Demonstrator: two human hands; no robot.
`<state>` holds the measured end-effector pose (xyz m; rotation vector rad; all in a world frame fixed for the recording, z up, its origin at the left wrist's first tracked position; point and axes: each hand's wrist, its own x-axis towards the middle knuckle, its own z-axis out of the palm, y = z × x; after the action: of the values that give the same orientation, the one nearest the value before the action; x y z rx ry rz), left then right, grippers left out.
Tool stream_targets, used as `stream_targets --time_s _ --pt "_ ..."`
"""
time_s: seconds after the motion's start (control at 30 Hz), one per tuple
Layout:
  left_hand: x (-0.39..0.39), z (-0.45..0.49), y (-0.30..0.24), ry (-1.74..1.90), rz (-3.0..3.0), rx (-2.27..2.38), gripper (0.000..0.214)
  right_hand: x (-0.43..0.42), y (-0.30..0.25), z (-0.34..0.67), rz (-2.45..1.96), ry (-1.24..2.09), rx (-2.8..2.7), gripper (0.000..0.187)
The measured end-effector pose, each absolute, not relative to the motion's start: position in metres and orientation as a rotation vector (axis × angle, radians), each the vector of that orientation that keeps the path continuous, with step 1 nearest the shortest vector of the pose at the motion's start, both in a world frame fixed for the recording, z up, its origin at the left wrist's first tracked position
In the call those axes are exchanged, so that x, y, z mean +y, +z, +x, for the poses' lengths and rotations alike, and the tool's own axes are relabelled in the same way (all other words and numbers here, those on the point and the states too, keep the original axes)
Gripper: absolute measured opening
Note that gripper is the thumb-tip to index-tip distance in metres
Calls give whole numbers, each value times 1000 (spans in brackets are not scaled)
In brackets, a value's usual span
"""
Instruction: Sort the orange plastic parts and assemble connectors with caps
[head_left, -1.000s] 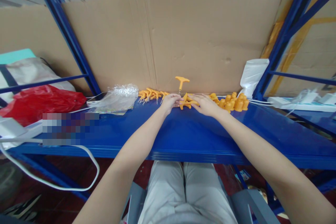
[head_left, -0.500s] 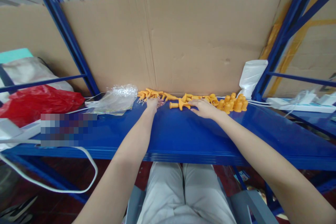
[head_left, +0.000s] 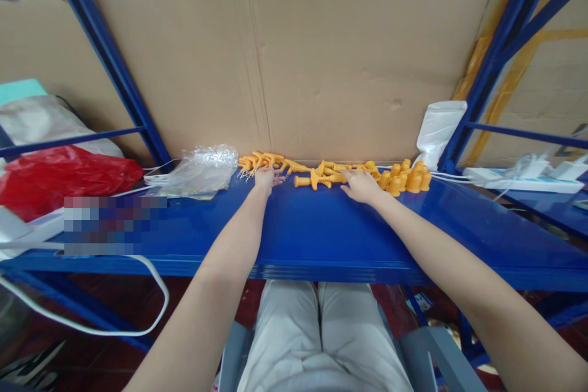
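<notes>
Cardboard sheet stands behind everything, upright. In front of it, the blue desk. Orange goods strung along its far side, both arms stretched out to reach them.

Clear plastic bags lie left of the goods; white pouch leans upright at the far right.

Largest orange group: the cups, clustered just right of the right hand. Next, the heap of T-shaped handles, close against the cardboard and well to the left.

Key relation: this heap lies just beyond the left hand and a little to its left. Left is plainly the nearer; right hand well apart, with the middle row between. Handles on the far side, their shafts slanting toward the person, so the wire ends face the left hand.

Left hand: fingers extended rightward, at the heap's near edge; cannot tell whether it pinches anything. Right hand: palm down, fingers reaching over the right end of the middle row; grip hidden.

Smaller: the front orange piece, between the hands, long axis left to right, barrel end toward the left hand.

Smallest: wire spirals, poking from the heap; count unclear.
</notes>
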<state>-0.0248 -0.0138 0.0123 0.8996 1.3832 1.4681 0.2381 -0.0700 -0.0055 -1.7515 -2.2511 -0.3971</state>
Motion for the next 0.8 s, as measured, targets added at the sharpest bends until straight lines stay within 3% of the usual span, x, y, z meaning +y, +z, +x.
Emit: stream_targets --time_s 0.23,0.4,0.63,0.8 --pt "-13 -19 11 1480 989 1423 24 -63 -11 240 -1884 -257 -2198 54" --pt "-11 -19 14 1417 987 1382 33 -62 -8 241 -1773 -300 -2194 39" --pt "-10 -16 12 1288 1023 1386 29 -59 -13 242 -1653 -191 -2181 39" --pt "-12 -15 13 1307 1022 1359 31 -58 -15 241 -1543 -295 -2293 38"
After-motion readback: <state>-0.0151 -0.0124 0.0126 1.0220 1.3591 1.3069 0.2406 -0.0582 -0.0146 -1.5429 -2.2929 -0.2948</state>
